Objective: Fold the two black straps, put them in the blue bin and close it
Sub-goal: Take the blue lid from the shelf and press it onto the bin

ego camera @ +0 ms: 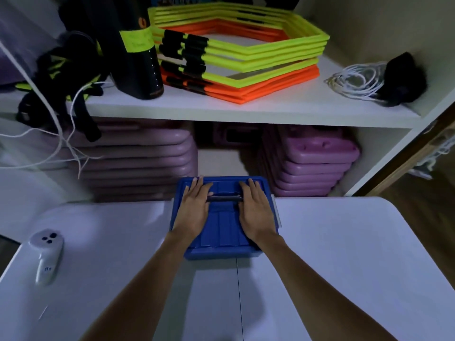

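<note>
Bin [222,252] lidded; straps hidden.
We press left hand [194,209] and right hand [256,210] flat on lid [224,225], fingers straight.

white table [344,254], blue bin [222,251] (lid on), controller [46,254]

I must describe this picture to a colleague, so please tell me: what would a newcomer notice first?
First, two bare hands, left hand and right hand, press flat on the ribbed lid of the blue plastic bin at the far edge of the white table. Next, the bright stack of neon yellow and orange hexagonal plastic rings on the white shelf above.
</note>
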